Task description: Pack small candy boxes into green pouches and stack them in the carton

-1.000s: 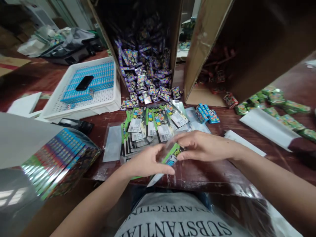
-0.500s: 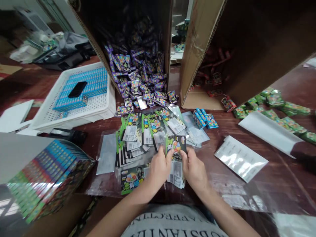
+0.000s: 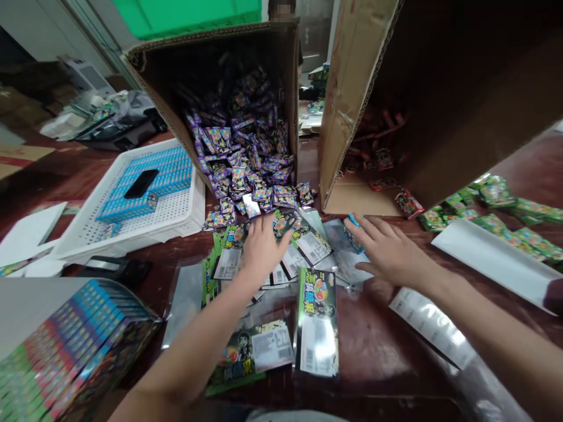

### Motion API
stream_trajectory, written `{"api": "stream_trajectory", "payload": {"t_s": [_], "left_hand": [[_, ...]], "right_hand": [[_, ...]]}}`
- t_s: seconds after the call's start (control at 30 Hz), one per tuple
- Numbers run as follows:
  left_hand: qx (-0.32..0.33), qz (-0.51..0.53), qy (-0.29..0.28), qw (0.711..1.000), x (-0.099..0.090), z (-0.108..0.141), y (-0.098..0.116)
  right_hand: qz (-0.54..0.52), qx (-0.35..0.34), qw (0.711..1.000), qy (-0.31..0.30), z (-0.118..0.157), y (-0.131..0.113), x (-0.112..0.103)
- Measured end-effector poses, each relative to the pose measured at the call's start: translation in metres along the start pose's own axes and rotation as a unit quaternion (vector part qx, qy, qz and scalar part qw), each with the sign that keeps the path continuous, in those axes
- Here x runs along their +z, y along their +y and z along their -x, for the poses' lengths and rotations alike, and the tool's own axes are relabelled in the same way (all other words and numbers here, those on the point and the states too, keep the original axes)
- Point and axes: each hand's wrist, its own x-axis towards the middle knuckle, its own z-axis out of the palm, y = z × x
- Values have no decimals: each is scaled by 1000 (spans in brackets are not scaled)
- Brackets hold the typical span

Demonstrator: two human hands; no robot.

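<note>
My left hand [image 3: 265,249] is over the fanned pile of black-and-green printed packets [image 3: 308,241], fingers stretched toward the purple candy packs [image 3: 259,158]. Nothing shows in its grasp. My right hand [image 3: 391,252] spreads its fingers over the small blue packs [image 3: 353,231], partly covering them; whether it touches them I cannot tell. On the table before me lies a single printed packet [image 3: 318,322] upright to my view, with another packet [image 3: 259,350] lying sideways to its left. Clear plastic sleeves [image 3: 341,258] stick out beside the pile.
A cardboard box [image 3: 294,117] holds the purple packs; a second box [image 3: 343,111] has red packs. Left stand a white basket [image 3: 189,199] of blue boxes with a phone [image 3: 141,183] on top, and a multicoloured carton stack [image 3: 83,346]. Green packs [image 3: 510,205] lie right.
Both hands have let go of the printed packet, which now lies flat on the table. My left hand has moved forward over the pile, my right hand forward and right to the blue packs.
</note>
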Motion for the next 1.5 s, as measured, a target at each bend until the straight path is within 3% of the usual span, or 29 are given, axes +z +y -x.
{"api": "stream_trajectory", "payload": {"t_s": [0.1,0.17,0.27,0.37,0.5,0.6,0.67,0.73,0.8,0.9,1.0,1.13,1.23,1.37,1.43,1.5], "left_hand": [[-25,-39,40,998,40,-67,-3],[-71,-77,40,994,65,-95,0],[-92,-135,38,986,85,-114,5],[-70,-170,37,982,82,-116,4],[-9,-137,16,990,53,-82,14],[95,-17,-57,994,35,-20,43],[162,78,-168,969,37,31,67],[200,138,-239,940,51,76,84],[217,144,-288,922,66,105,89],[196,79,-306,928,69,119,78],[165,8,-294,941,44,111,61],[199,-35,-306,930,17,104,51],[215,-52,-316,923,24,108,52],[236,-48,-335,911,45,103,69],[260,-46,-348,900,58,88,86],[280,-40,-356,890,73,64,106]], "right_hand": [[37,-53,997,-44,-38,27,14],[27,-57,996,-67,-55,35,24],[6,-56,994,-92,-61,39,23],[-27,-38,995,-91,-40,35,6],[-163,6,986,-33,16,12,-17],[-281,63,957,23,53,-16,-26],[-367,111,922,52,68,-34,-28],[-435,131,887,79,76,-45,-28],[-442,120,884,94,82,-49,-26],[-361,95,925,75,91,-48,-19],[-262,76,962,11,96,-55,-6],[-172,14,982,-80,86,-70,7],[-126,15,990,-55,69,-44,1],[35,121,992,28,38,52,-25],[138,154,978,-33,17,102,-32],[170,137,973,-75,-8,139,-34]]}}
